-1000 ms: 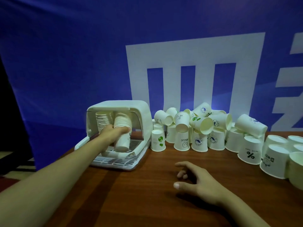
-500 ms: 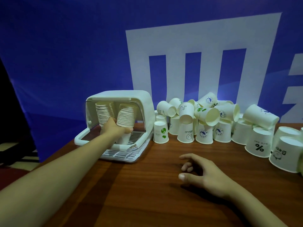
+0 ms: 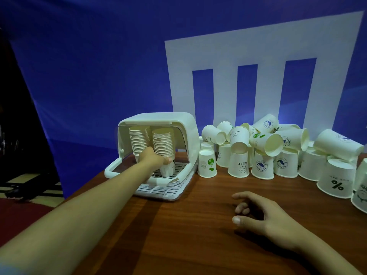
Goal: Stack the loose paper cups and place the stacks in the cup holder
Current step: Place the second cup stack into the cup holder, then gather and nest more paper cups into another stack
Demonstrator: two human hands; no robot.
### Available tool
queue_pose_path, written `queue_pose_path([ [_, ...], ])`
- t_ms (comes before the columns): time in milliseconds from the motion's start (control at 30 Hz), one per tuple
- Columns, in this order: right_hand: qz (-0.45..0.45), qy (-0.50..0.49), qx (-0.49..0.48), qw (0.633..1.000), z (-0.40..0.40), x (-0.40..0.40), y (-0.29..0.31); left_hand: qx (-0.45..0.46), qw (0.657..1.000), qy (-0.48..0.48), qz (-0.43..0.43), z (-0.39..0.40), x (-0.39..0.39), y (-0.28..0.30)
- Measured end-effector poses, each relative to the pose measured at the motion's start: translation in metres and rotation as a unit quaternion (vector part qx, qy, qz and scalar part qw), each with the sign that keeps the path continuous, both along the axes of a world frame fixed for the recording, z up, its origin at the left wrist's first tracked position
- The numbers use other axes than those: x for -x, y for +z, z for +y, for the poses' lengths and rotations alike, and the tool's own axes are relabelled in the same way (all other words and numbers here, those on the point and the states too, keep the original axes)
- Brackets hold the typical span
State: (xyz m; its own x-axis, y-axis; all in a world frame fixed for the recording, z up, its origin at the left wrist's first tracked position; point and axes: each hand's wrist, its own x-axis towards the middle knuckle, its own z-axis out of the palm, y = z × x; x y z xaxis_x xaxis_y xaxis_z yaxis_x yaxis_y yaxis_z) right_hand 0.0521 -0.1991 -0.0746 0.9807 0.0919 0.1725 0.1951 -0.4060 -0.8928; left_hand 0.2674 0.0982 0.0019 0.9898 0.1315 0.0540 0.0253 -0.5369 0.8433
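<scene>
Two stacks of paper cups stand inside the white cup holder (image 3: 178, 124) at about ten o'clock from the middle of the wooden table (image 3: 198, 235). My left hand (image 3: 153, 158) reaches into the holder's open front and grips the right stack (image 3: 163, 147) low on its side, thumb wrapped across the front of the bottom cup, which sits on the slatted tray. Just beside it, at nine o'clock from that stack, the left stack (image 3: 138, 139) stands against the back of the holder, partly hidden behind my knuckles. My right hand (image 3: 264, 217) rests at about four o'clock on the table, fingers loosely curled and holding nothing, fingertips just off the wood or on it, I cannot tell which. From one to three o'clock a heap of loose cups (image 3: 278, 151) crowds the table's far edge, most of them upside down, several lying on their sides on top of the others. One cup with a green print (image 3: 207, 165) stands upside down just beside the holder's right wall. Behind everything hangs a blue backdrop (image 3: 79, 66) with white shapes.
</scene>
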Motion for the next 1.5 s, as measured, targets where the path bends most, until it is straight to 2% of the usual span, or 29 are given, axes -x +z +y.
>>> queue_pose_path([
  [233,0.008,-0.001,0.003,1.000,0.002,0.002,0.004,-0.014,1.000,0.018,0.017,0.003,0.005,0.000],
  [367,0.010,-0.001,0.013,1.000,0.000,0.001,0.004,-0.014,0.998,0.052,-0.013,0.012,0.022,0.007],
  [433,0.012,0.003,0.025,1.000,0.000,0.000,0.004,-0.010,0.996,0.064,-0.067,0.012,0.035,0.012],
  [500,0.012,0.000,0.039,0.999,0.001,-0.001,0.005,0.002,0.985,0.066,-0.161,0.007,0.052,0.014],
  [600,0.012,-0.002,0.050,0.999,0.002,-0.001,0.008,0.047,0.959,0.002,-0.281,-0.015,0.082,0.014],
  [667,0.011,-0.004,0.056,0.998,0.003,0.000,0.009,0.011,0.934,-0.074,-0.350,-0.040,0.103,0.010],
  [733,0.009,-0.005,0.056,0.998,0.004,0.001,0.008,-0.104,0.895,-0.180,-0.394,-0.066,0.114,0.001],
  [800,0.007,-0.007,0.052,0.999,0.005,0.001,0.008,-0.277,0.827,-0.259,-0.414,-0.090,0.112,-0.009],
  [867,0.006,-0.008,0.049,0.999,0.005,0.001,0.008,-0.429,0.733,-0.292,-0.439,-0.112,0.096,-0.018],
  [900,0.005,-0.010,0.046,0.999,0.005,0.001,0.008,-0.485,0.701,-0.293,-0.433,-0.121,0.087,-0.021],
  [1033,-0.003,-0.015,0.048,0.999,0.003,0.000,0.006,-0.672,0.628,-0.240,-0.312,-0.143,0.051,-0.023],
  [1133,-0.001,-0.016,0.049,0.999,0.004,-0.001,0.005,-0.753,0.557,-0.231,-0.264,-0.147,0.035,-0.020],
  [1200,-0.005,-0.019,0.047,0.999,0.003,-0.001,0.006,-0.768,0.536,-0.236,-0.258,-0.145,0.025,-0.021],
  [1300,-0.002,-0.017,0.040,0.999,0.004,0.000,0.007,-0.775,0.530,-0.215,-0.268,-0.142,0.021,-0.021],
  [1400,0.000,-0.020,0.035,0.999,0.005,0.000,0.007,-0.772,0.510,-0.179,-0.335,-0.147,0.032,-0.017],
  [1433,-0.002,-0.020,0.035,0.999,0.005,0.000,0.007,-0.774,0.508,-0.168,-0.340,-0.148,0.036,-0.015],
  [1500,-0.003,-0.024,0.031,0.999,0.005,0.000,0.007,-0.770,0.527,-0.163,-0.321,-0.147,0.045,-0.008],
])
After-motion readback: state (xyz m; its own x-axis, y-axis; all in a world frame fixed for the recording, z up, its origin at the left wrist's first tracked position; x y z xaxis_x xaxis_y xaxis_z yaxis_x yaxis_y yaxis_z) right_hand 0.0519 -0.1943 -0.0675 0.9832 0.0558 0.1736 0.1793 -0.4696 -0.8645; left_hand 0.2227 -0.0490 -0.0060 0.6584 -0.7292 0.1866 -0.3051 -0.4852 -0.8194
